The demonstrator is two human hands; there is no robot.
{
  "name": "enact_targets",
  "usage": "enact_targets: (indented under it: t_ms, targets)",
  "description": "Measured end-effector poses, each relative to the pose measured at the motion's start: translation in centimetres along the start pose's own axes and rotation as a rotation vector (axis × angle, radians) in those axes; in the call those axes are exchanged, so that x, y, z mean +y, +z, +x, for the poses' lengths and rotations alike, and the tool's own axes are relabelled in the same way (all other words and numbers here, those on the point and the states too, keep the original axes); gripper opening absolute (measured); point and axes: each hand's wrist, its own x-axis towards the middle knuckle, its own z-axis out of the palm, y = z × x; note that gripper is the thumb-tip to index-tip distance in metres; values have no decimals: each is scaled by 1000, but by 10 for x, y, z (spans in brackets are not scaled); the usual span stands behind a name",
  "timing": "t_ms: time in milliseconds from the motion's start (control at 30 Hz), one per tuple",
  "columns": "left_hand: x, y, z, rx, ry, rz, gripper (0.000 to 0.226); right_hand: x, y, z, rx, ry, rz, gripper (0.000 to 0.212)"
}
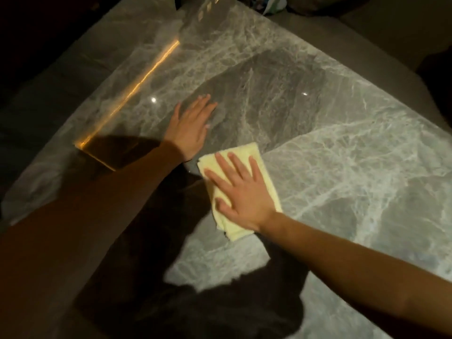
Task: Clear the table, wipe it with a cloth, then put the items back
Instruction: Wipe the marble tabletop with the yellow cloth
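Note:
A glossy grey marble table (342, 148) fills most of the view, with nothing on it but a folded pale yellow cloth (247, 152). My right hand (241, 194) lies flat on the cloth with fingers spread, pressing it against the table near the middle. My left hand (190, 126) rests flat on the bare marble just left of and beyond the cloth, fingers together and holding nothing.
An orange light streak (144, 77) reflects along the table's left part. Dark shadows of my arms and body cover the near marble. A blue and white object (274, 4) shows beyond the far edge. The surroundings are dark.

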Motion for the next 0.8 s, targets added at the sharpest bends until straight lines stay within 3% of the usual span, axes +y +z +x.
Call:
enact_targets:
  t_ms: [100, 200, 333, 567, 800]
  targets:
    - [-30, -8, -35, 2, -85, 61, 54, -73, 8, -14, -24, -84, 110, 69]
    - [-66, -19, -75, 45, -171, 91, 53, -151, 14, -26, 0, -303, 216, 51]
    - [-93, -28, -112, 111, -377, 99, 49, -216, 32, -31, -102, -506, 67, 52]
    - [-93, -27, -106, 123, -437, 94, 49, -210, 44, -19, -110, -612, -31, 58]
    - [-98, -26, -112, 123, -386, 96, 53, -153, 37, 40, 84, -567, 38, 64]
